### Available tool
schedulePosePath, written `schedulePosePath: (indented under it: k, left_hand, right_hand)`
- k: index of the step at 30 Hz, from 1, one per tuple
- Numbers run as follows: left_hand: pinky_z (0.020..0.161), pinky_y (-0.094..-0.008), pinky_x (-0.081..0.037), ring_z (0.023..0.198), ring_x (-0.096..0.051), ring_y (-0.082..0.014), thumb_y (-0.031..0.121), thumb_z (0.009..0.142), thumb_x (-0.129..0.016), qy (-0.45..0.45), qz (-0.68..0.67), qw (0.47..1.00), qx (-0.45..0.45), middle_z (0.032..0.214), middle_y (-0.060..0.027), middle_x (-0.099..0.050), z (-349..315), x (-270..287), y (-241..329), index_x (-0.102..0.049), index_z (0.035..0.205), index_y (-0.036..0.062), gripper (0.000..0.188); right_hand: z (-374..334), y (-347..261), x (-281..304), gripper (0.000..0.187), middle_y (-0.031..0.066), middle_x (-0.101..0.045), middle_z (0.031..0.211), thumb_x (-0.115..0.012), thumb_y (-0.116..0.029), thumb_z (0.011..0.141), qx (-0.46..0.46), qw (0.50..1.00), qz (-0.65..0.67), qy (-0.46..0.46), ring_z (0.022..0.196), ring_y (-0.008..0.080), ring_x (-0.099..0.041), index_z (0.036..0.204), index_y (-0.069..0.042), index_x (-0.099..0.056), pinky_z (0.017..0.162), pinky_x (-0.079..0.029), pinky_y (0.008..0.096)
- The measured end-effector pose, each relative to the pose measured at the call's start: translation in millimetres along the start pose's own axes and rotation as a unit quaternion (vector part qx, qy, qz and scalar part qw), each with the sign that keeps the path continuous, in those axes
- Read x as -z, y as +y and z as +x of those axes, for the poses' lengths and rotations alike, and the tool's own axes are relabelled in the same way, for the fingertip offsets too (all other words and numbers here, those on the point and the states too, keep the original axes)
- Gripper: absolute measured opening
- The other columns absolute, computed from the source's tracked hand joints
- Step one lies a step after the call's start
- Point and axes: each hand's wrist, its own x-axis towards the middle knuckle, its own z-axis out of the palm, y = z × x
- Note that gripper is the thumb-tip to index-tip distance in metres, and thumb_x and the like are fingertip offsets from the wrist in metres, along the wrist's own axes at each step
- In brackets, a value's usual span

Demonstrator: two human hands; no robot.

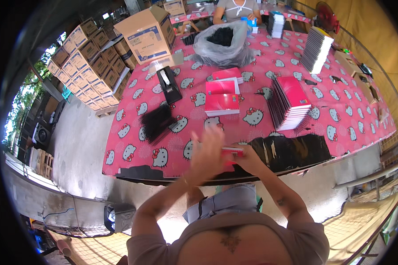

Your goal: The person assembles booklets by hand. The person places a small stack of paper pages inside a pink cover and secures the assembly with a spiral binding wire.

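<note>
At the table's near edge, my right hand (pixel 250 160) is closed round a small red notebook (pixel 232 153). Just left of it, my left hand (pixel 208 152) is raised with its fingers stretched out, blurred by motion; nothing shows in it. Whether it touches the notebook cannot be told. Ahead of my hands lie stacked red-covered notebooks (pixel 221 105) with white page edges. A taller stack of red notebooks (pixel 292 99) with dark wire spines stands to the right. To the left lies a heap of black binding wires (pixel 156 123).
A black tool (pixel 169 86) with a pale strip lies beyond the wires. Farther back are a plastic bag (pixel 221 44) with black contents, an open carton (pixel 148 37) and a tall notebook stack (pixel 317 50). Another person (pixel 239 11) handles something blue. Stacked cartons (pixel 88 66) stand left.
</note>
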Motion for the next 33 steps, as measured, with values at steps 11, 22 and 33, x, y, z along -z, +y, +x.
schedulePosePath:
  k: [11,22,33]
  left_hand:
    - [0.116,-0.0657,-0.012,0.147,-0.030,-0.0418,0.059,0.097,-0.042,0.013,-0.076,0.995,-0.055,0.155,-0.0264,-0.036,-13,-25,14,-0.038,0.146,-0.0062,0.081]
    - [0.116,-0.0633,-0.016,0.149,-0.029,-0.0365,0.054,0.096,-0.049,-0.020,-0.068,0.996,-0.055,0.157,-0.0227,-0.034,-29,-43,28,-0.038,0.149,-0.0034,0.079]
    - [0.115,-0.0641,-0.017,0.149,-0.028,-0.0384,0.060,0.094,-0.048,-0.021,-0.034,0.998,-0.040,0.156,-0.0251,-0.033,-8,-44,20,-0.035,0.150,-0.0052,0.087]
  right_hand:
    - [0,15,4,0.029,0.0078,-0.073,0.106,-0.069,-0.002,0.089,-0.042,0.999,0.007,-0.009,0.096,0.0110,-0.064,0.118,-0.001,-0.068,0.085,-0.052,0.0304]
    - [3,43,10,0.025,0.0046,-0.073,0.095,-0.067,-0.005,0.090,-0.067,0.997,0.027,0.000,0.088,0.0078,-0.061,0.115,0.000,-0.069,0.080,-0.052,0.0298]
    - [12,49,6,0.035,0.0091,-0.074,0.101,-0.065,0.001,0.087,0.009,1.000,0.005,0.001,0.091,0.0131,-0.067,0.122,-0.003,-0.067,0.084,-0.052,0.0304]
